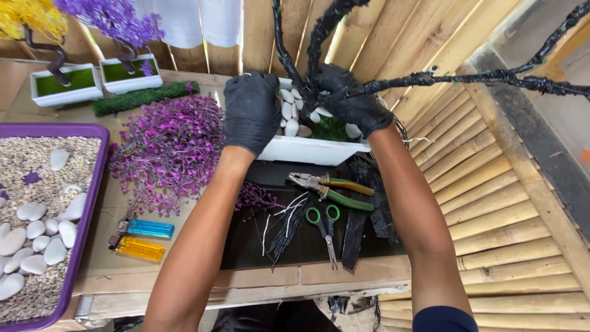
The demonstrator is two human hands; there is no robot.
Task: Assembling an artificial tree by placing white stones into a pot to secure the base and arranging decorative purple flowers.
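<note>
two lighters lie nearest the person, a yellow lighter [140, 249] and just beyond it a blue lighter [147, 229], on the cardboard beside a black mat [252, 246]. on that mat sit green-handled scissors [326, 229], pliers [332, 188] with yellow and green grips, strips of black tape [362, 215] and a few white and black wires [286, 224]. to the left a purple tray [92, 184] holds gravel and smooth white stones. a heap of purple artificial foliage [169, 150] spreads between the tray and the mat. farther on stands a white rectangular planter [310, 149] with white pebbles and a patch of green turf inside. the left hand [251, 112], in a black glove, is laid flat with fingers together over the planter's left end, covering what lies beneath, so whether it grips anything cannot be told. the right hand [351, 98], also gloved, is wrapped around the black-taped trunk [307, 61] that rises from the planter, its branches running up and off to the right. at the far left stand two small white pots [98, 83] with yellow and purple model trees, and a strip of green turf [144, 98].
</note>
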